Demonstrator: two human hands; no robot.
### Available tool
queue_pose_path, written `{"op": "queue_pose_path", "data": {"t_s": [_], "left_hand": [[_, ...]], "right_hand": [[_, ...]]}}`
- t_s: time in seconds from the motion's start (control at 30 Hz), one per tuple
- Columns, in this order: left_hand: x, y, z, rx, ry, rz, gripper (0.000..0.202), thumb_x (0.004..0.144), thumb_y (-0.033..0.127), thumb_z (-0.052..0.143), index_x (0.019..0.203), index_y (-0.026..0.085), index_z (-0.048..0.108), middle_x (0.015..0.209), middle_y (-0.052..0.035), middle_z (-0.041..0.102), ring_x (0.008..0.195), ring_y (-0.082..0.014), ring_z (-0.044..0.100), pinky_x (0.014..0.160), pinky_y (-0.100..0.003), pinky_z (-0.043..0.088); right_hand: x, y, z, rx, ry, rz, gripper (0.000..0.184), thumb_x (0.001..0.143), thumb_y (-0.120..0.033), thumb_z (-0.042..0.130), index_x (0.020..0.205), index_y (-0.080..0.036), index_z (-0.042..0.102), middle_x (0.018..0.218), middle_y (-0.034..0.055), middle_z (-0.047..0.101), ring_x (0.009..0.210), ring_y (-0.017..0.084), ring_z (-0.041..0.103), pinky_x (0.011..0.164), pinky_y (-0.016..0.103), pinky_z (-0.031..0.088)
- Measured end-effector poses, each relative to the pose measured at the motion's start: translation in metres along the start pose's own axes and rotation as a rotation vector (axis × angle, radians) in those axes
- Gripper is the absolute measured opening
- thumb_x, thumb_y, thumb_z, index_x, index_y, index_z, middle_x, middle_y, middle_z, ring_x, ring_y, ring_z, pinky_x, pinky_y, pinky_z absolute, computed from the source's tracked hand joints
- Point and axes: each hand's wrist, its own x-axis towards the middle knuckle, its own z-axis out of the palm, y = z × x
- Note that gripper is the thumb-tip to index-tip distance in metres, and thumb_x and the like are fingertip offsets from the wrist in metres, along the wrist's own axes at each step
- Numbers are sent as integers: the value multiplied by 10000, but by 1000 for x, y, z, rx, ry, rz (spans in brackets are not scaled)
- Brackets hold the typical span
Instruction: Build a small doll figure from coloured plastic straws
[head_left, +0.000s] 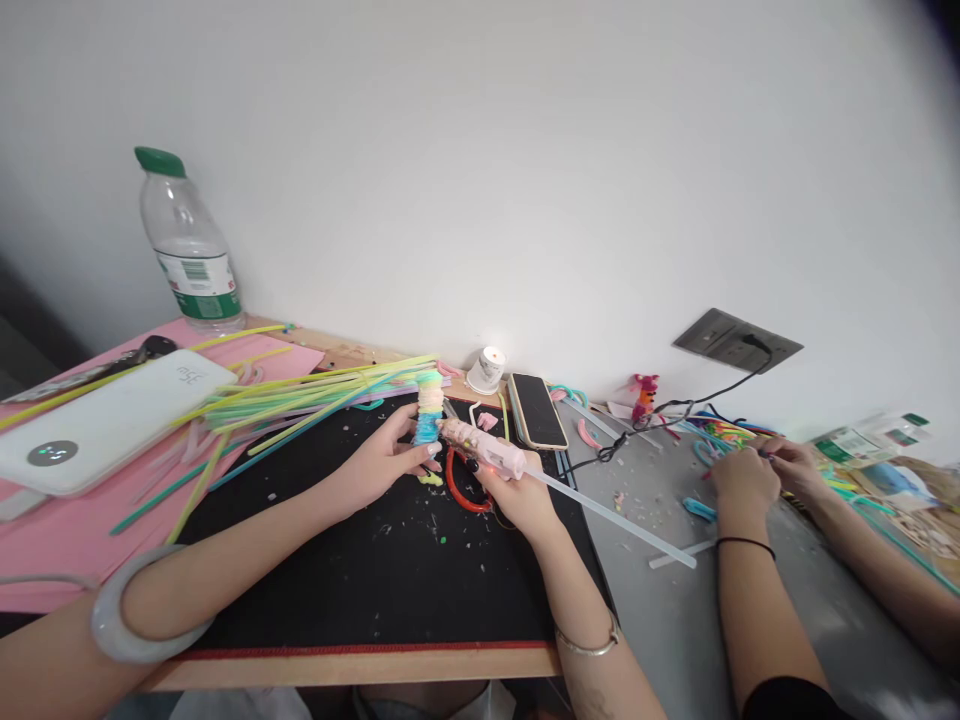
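Note:
My left hand [391, 458] is closed around a fuzzy column of coiled pipe cleaners [430, 405], banded green, peach and blue, held upright over the black mat. In my right hand [525, 498] is a pink hot glue gun [491, 449], with a long translucent glue stick [615, 520] sticking out of its back. The gun's nozzle end points at the blue band, close beside it; whether they touch I cannot tell. Below the gun a red-orange loop [459, 490] lies on the mat, partly hidden by my right hand.
Loose pipe cleaners [300, 400] spread to the left, near a white power bank [112, 420] and a plastic bottle [191, 250]. Behind are a paper cup [487, 370] and a phone [538, 411]. A black cord [660, 415] runs from the wall socket. At right, another person's hands [750, 485] work.

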Motion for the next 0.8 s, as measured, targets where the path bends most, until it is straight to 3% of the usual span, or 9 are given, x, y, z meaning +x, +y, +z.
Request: {"op": "queue_pose_path", "data": {"t_s": [0.2,0.3,0.63,0.8], "left_hand": [[-2,2,1,-61,8,-27,557,736,360,694,1228,220,474,1100,-68,622,727,-217,680,689,-374,534],[-2,3,1,-72,-4,-54,550,724,382,708,1208,228,498,1025,-49,633,697,-196,673,673,-357,534],[-4,6,-4,-205,-71,-134,367,777,384,682,1090,208,605,733,13,611,639,-137,642,608,-252,496],[-3,5,-5,-243,-67,-143,367,776,355,689,1093,191,605,715,14,605,626,-120,625,602,-237,490]], "right_hand": [[-1,2,0,-69,44,38,68,762,-248,581,763,-183,599,664,0,601,587,141,557,548,246,446],[-1,2,-1,-98,72,29,131,739,-263,596,661,-189,522,597,-29,539,536,114,504,499,218,404],[-1,5,-3,-274,82,-122,116,772,-275,600,727,-167,589,619,-14,560,547,101,504,539,197,384],[-2,5,-6,-321,97,-120,94,757,-256,603,723,-169,598,616,-7,572,557,113,523,541,206,386]]}}
